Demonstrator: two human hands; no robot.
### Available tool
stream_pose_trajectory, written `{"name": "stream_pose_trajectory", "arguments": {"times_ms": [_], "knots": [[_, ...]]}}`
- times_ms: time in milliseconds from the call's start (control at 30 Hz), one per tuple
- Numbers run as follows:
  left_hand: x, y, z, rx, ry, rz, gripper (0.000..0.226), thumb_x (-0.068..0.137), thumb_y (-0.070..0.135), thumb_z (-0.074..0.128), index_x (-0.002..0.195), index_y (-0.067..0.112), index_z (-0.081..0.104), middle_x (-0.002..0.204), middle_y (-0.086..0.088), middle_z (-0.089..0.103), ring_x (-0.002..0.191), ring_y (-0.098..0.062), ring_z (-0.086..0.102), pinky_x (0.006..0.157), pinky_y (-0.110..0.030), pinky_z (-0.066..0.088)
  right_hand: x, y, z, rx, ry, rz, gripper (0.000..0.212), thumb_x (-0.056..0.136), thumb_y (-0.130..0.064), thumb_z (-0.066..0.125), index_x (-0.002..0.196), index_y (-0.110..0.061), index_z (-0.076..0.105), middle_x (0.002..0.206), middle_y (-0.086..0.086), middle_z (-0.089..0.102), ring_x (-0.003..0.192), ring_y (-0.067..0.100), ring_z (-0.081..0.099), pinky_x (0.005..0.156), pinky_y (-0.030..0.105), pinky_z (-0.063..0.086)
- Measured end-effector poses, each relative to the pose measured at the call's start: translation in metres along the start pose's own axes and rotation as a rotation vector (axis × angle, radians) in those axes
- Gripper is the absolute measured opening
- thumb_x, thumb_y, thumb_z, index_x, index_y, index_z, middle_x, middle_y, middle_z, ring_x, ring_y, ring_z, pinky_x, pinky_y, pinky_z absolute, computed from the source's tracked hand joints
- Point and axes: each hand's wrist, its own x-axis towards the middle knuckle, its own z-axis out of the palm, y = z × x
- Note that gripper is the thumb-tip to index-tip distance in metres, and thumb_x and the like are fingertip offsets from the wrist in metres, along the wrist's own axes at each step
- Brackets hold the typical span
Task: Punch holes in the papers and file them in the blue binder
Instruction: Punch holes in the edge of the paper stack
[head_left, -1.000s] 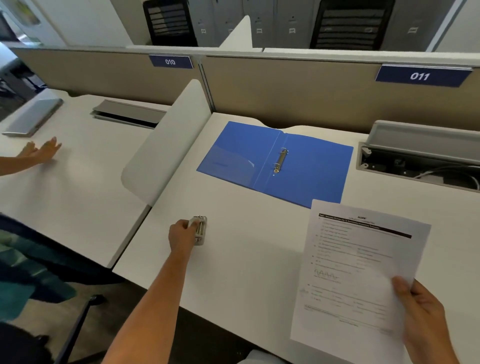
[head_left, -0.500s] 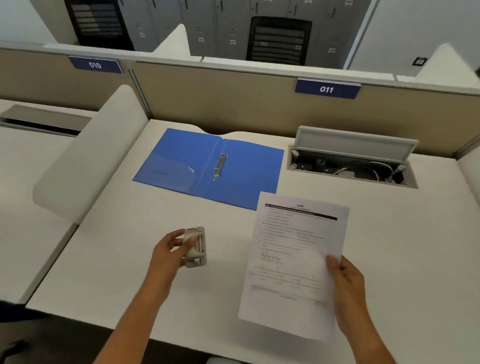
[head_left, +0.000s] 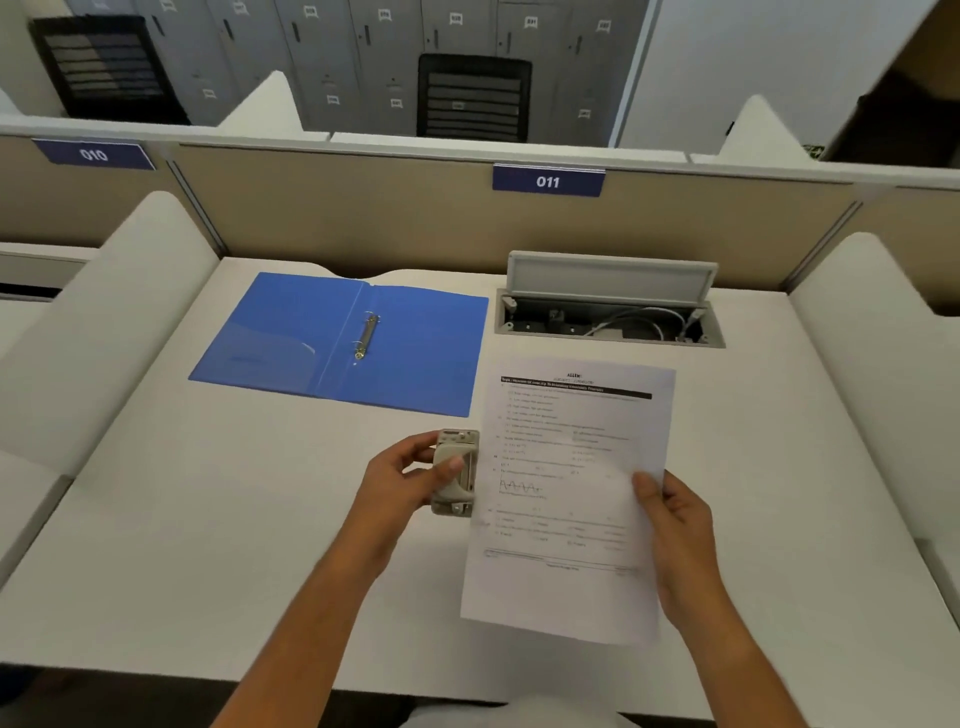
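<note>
1. Head view: A person at a white desk (head_left: 208, 519) grips a hole punch (head_left: 455, 473) in the left hand (head_left: 402, 480), with fingers and thumb curled round its body. It is held just in front of the open blue binder (head_left: 415, 353), against the paper's left edge, apparently so the sheet can enter its slot.
2. The right hand (head_left: 675, 535) pinches the printed paper (head_left: 566, 493) at its right edge, thumb on top and fingers hidden beneath. The sheet is in front of the binder and to its right. This grip likely keeps the left margin free for punching.
3. The binder lies flat behind both hands, its rings (head_left: 366, 335) exposed to receive pages. Whether they are parted cannot be told. No holes show in the sheet, so punching looks not yet done.
4. Right of the binder, a cable box (head_left: 608, 317) sits with its lid raised.
</note>
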Motion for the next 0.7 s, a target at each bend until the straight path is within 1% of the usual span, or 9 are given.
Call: {"name": "stream_pose_trajectory", "arguments": {"times_ms": [100,200,333,467,533,633,700], "knots": [[-0.004,0.001,0.015,-0.008,-0.034,0.0,0.042,0.087,0.03,0.085,0.127,0.025,0.074,0.117,-0.006,0.075,0.099,-0.026,0.08,0.092,-0.051,0.065,-0.004,-0.001,-0.011,0.025,0.024,-0.007,0.023,0.108,-0.025,0.063,0.119,-0.012,0.078,0.113,0.006,0.084,0.106,0.031,0.079,0.096,0.048,0.062],[-0.006,0.0,0.027,0.019,-0.055,0.003,0.038,0.087,0.03,0.086,0.124,0.028,0.076,0.112,-0.005,0.075,0.1,-0.025,0.079,0.09,-0.048,0.066,-0.008,-0.002,-0.022,0.036,0.041,-0.002,0.022,0.108,-0.025,0.062,0.117,-0.013,0.079,0.112,0.007,0.084,0.107,0.035,0.078,0.096,0.05,0.063],[-0.007,0.0,0.037,0.048,-0.079,-0.006,0.043,0.083,0.035,0.087,0.124,0.029,0.075,0.106,0.002,0.076,0.101,-0.025,0.078,0.088,-0.043,0.066,-0.013,-0.002,-0.031,0.056,0.058,0.007,0.023,0.108,-0.026,0.062,0.117,-0.013,0.078,0.114,0.008,0.083,0.108,0.034,0.078,0.097,0.051,0.063],[-0.01,0.001,0.041,0.062,-0.115,0.002,0.05,0.078,0.04,0.088,0.124,0.031,0.073,0.104,0.004,0.077,0.098,-0.023,0.079,0.084,-0.04,0.067,-0.018,0.001,-0.036,0.055,0.082,0.011,0.023,0.108,-0.028,0.063,0.119,-0.015,0.078,0.113,0.005,0.083,0.104,0.03,0.079,0.093,0.049,0.064],[-0.01,0.001,0.041,0.07,-0.123,0.002,0.052,0.077,0.041,0.088,0.125,0.032,0.072,0.107,0.003,0.079,0.1,-0.023,0.079,0.085,-0.041,0.067,-0.02,0.003,-0.036,0.061,0.097,0.016,0.023,0.107,-0.028,0.063,0.119,-0.015,0.078,0.113,0.004,0.083,0.104,0.03,0.079,0.091,0.048,0.064],[-0.012,0.002,0.038,0.073,-0.114,0.002,0.055,0.075,0.041,0.089,0.126,0.032,0.071,0.109,0.002,0.08,0.103,-0.025,0.078,0.088,-0.043,0.066,-0.022,0.004,-0.035,0.059,0.118,0.014,0.02,0.107,-0.027,0.063,0.115,-0.016,0.078,0.109,0.001,0.084,0.102,0.028,0.079,0.084,0.039,0.064],[-0.013,0.002,0.036,0.074,-0.1,0.005,0.056,0.073,0.042,0.09,0.125,0.032,0.071,0.109,0.003,0.08,0.102,-0.022,0.078,0.087,-0.04,0.067,-0.023,0.004,-0.034,0.047,0.119,0.012,0.02,0.108,-0.029,0.063,0.114,-0.017,0.078,0.108,0.001,0.084,0.099,0.027,0.08,0.082,0.039,0.064]]}}
